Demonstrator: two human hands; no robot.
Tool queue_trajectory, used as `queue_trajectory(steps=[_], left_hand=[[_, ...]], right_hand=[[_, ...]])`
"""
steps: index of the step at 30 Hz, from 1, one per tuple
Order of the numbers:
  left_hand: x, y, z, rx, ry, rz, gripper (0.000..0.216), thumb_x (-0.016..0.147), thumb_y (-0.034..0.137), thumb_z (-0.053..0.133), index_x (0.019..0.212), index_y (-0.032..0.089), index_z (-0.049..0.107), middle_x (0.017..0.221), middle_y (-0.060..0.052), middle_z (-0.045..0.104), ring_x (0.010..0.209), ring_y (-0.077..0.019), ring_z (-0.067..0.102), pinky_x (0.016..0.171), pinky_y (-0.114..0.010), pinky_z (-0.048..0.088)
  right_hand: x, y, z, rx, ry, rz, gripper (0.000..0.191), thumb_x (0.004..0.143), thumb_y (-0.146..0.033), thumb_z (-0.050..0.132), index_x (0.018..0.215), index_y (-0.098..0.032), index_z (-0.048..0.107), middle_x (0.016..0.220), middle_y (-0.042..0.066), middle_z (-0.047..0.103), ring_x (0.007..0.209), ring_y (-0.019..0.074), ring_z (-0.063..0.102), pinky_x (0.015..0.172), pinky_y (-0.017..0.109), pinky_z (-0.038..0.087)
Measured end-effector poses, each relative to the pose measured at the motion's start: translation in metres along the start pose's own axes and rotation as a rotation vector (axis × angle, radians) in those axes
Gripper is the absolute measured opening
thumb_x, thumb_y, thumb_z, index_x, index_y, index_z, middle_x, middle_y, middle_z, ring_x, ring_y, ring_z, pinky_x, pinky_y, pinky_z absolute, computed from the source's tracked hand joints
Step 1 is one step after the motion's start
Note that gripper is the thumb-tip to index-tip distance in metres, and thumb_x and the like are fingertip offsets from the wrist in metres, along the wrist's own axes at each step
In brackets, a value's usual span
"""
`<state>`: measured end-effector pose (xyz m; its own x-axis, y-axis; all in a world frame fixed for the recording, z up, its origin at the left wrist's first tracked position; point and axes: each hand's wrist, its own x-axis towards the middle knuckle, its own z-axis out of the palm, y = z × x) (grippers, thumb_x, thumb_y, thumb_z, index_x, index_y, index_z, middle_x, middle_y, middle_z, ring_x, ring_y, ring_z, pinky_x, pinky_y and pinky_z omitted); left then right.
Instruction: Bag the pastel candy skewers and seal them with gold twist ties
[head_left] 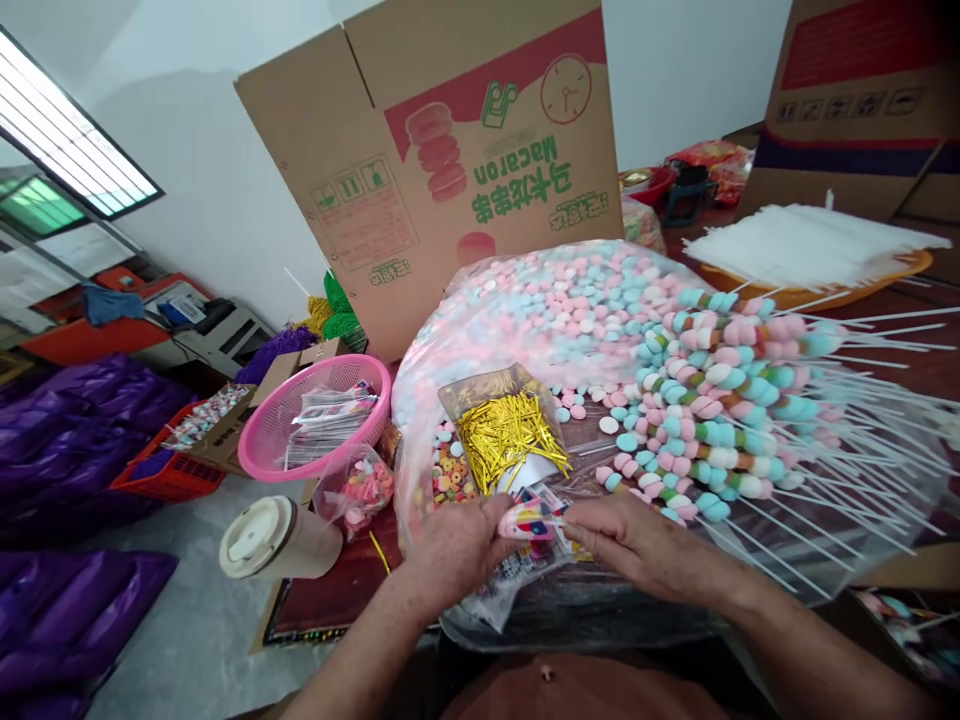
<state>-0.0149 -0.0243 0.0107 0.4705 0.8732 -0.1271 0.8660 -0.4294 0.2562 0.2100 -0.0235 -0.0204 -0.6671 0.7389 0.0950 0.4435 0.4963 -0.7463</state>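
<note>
My left hand [457, 545] and my right hand [637, 545] meet at the table's near edge, both pinching a small printed clear wrapper [531, 520] with pink candy in it. Just beyond them lies a bag of gold twist ties [506, 430]. A fan of finished candy skewers [720, 400] on white sticks lies to the right, above my right hand. A big clear bag of loose pink, blue and white candies [555, 300] fills the table's middle. More wrappers lie under my hands.
A pink basket [262, 425] of printed wrappers and a lidded paper cup [277, 540] stand at the left. An upside-down Macaron carton [450, 150] rises behind. An orange tray of white sticks [810, 245] sits at the back right. Purple bags [75, 420] cover the floor at left.
</note>
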Motion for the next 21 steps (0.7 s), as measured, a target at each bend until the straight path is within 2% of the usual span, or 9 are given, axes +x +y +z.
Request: queue_trajectory(steps=[2,5,9,11,13,15,17,19,21], left_hand=[[0.000,0.004,0.018,-0.218,-0.085,-0.015,0.031,0.084,0.045,0.044,0.101,0.023,0.059,0.083,-0.005,0.068,0.077,-0.0209,0.061,0.073,-0.029,0.040],[-0.002,0.010,0.039,-0.497,-0.037,-0.068,0.031,0.086,0.044,0.040,0.094,0.020,0.059,0.078,-0.004,0.065,0.069,-0.0182,0.057,0.059,-0.024,0.037],[-0.001,0.008,0.051,-0.958,0.011,-0.267,0.032,0.087,0.043,0.035,0.081,0.018,0.055,0.067,0.000,0.056,0.049,-0.0116,0.047,0.048,-0.022,0.034],[0.000,0.006,0.051,-1.058,0.020,-0.309,0.032,0.086,0.044,0.036,0.077,0.018,0.052,0.063,0.002,0.053,0.044,-0.0097,0.043,0.045,-0.021,0.033],[-0.002,0.005,0.050,-1.020,-0.044,-0.251,0.032,0.085,0.044,0.039,0.073,0.017,0.052,0.061,0.002,0.052,0.047,-0.0096,0.044,0.047,-0.021,0.034],[-0.005,0.005,0.049,-0.963,-0.180,-0.201,0.030,0.082,0.044,0.044,0.071,0.017,0.053,0.059,0.003,0.051,0.048,-0.0097,0.045,0.047,-0.021,0.033],[-0.007,0.003,0.048,-0.980,-0.270,-0.230,0.029,0.080,0.044,0.046,0.069,0.017,0.052,0.058,0.003,0.051,0.047,-0.0098,0.043,0.046,-0.021,0.031],[-0.007,-0.001,0.047,-1.079,-0.257,-0.290,0.030,0.080,0.044,0.045,0.068,0.018,0.051,0.056,0.003,0.048,0.047,-0.0100,0.041,0.046,-0.022,0.032],[-0.005,-0.006,0.046,-1.169,-0.230,-0.323,0.030,0.081,0.043,0.041,0.069,0.018,0.051,0.057,0.003,0.047,0.050,-0.0111,0.041,0.049,-0.023,0.035]], right_hand=[[0.005,0.000,-0.005,-0.111,-0.046,0.015,0.035,0.090,-0.027,0.035,0.061,-0.017,0.051,0.057,-0.001,0.050,0.053,0.0109,0.042,0.051,0.023,0.027],[0.014,0.006,-0.009,-0.163,-0.030,0.042,0.030,0.086,-0.026,0.040,0.064,-0.017,0.058,0.058,0.000,0.053,0.054,0.0123,0.044,0.053,0.024,0.030],[0.022,0.016,0.007,0.260,0.244,0.198,0.027,0.083,-0.038,0.048,0.089,-0.017,0.063,0.079,0.002,0.058,0.064,0.0128,0.050,0.059,0.024,0.038],[0.025,0.016,0.025,0.455,0.210,0.238,0.030,0.082,-0.042,0.050,0.086,-0.016,0.062,0.073,0.000,0.056,0.059,0.0110,0.048,0.054,0.022,0.038],[0.028,0.012,0.043,0.517,0.153,0.212,0.031,0.083,-0.041,0.047,0.070,-0.015,0.058,0.060,-0.002,0.051,0.054,0.0099,0.045,0.049,0.021,0.035],[0.032,0.007,0.053,0.467,0.192,0.176,0.036,0.086,-0.036,0.041,0.058,-0.016,0.050,0.052,-0.003,0.046,0.051,0.0098,0.043,0.048,0.021,0.034],[0.035,0.001,0.052,0.344,0.317,0.150,0.036,0.088,-0.031,0.037,0.056,-0.017,0.047,0.051,-0.003,0.045,0.050,0.0100,0.042,0.047,0.021,0.035],[0.036,-0.005,0.044,0.119,0.443,0.038,0.030,0.089,-0.026,0.036,0.068,-0.016,0.054,0.062,0.001,0.055,0.060,0.0128,0.050,0.055,0.024,0.042],[0.036,-0.008,0.037,-0.214,0.454,-0.208,0.023,0.089,-0.020,0.037,0.093,-0.015,0.058,0.090,0.009,0.062,0.089,0.0198,0.054,0.078,0.035,0.043]])
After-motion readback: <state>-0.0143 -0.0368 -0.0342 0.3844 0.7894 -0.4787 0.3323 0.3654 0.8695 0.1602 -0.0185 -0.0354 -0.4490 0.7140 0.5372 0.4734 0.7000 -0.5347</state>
